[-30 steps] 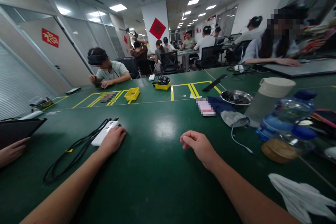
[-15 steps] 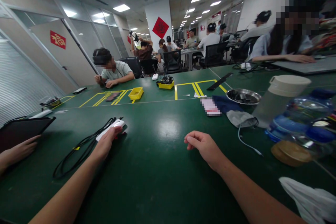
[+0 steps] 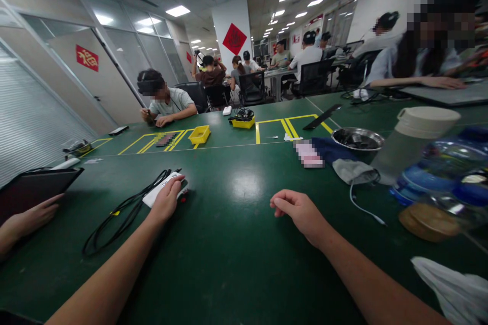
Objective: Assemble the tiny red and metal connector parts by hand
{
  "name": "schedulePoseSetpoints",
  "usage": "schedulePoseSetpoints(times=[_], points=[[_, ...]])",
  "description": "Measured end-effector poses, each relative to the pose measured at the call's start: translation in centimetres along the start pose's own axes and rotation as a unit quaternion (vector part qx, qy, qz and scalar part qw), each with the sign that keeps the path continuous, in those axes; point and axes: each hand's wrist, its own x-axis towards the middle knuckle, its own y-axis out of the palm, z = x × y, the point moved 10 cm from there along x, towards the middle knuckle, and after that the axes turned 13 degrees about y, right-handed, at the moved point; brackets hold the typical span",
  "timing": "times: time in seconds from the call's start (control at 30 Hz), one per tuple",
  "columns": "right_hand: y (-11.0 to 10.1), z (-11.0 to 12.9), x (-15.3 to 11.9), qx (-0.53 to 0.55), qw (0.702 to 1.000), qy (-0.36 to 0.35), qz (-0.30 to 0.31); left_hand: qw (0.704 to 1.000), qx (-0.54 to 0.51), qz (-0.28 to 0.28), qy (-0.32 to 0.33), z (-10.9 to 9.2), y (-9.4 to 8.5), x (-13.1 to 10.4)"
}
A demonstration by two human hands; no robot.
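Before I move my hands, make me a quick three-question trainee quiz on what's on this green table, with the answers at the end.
1. Which hand, left or right, is on the white oblong device?
2. True or false: the right hand is gripping the beige-lidded bottle.
3. Multiple choice: what is heaped in the farther yellow bin?
A: paper tissues
B: black cables
C: bottle caps

Key:
1. The left hand.
2. False; no object shows in it.
3. B, black cables.
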Motion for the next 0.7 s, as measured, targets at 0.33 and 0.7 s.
schedulePoseSetpoints(times=[0.33,0.7], points=[[0.3,0.1,-0.1,-0.003,1.0,0.005,0.014,0.956,0.276,0.063,-0.077,5.7,-2.9,0.4],[0.4,0.3,-0.3,-0.015,1.0,0.007,0.02,0.997,0.026,-0.073,-0.028,1.1,-1.7,0.3]])
